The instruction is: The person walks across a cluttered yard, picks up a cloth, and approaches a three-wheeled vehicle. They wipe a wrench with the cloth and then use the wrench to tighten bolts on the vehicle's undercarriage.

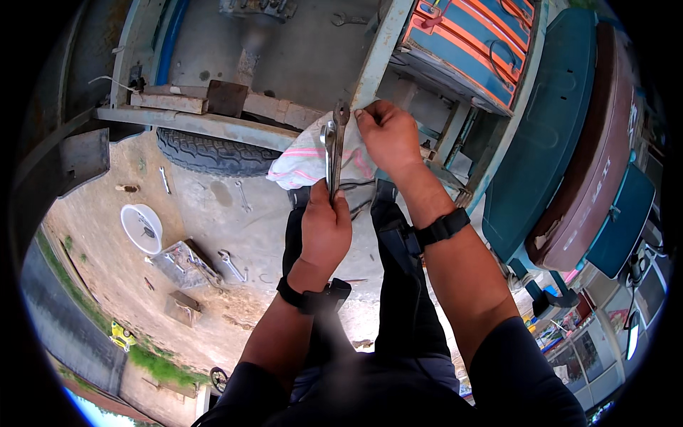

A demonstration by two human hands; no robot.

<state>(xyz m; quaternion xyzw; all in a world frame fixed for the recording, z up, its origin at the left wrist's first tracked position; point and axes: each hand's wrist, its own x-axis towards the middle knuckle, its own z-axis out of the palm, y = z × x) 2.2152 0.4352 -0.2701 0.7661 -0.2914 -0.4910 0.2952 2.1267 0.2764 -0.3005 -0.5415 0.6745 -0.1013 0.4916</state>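
I see my left hand (326, 226) clamped around two long steel wrenches (334, 146) (dull grey, held upright), while my right hand (388, 134) pinches a white, pink-striped rag (302, 160) against them. Below, a white basin (141, 228) on the dirt holds small tools.

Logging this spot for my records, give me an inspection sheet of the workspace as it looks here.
Surface: sandy ground, stained in places.
Job's things: wrenches, upright, against a white-and-pink rag.
Clutter: white basin, loose wrenches, metal scraps, tyre.
Hands: left hand grips the wrenches low; right hand holds the rag at the top.
Cables: black wires below the rag.
Surroundings: metal frame, blue-and-orange panel, teal and maroon covers.
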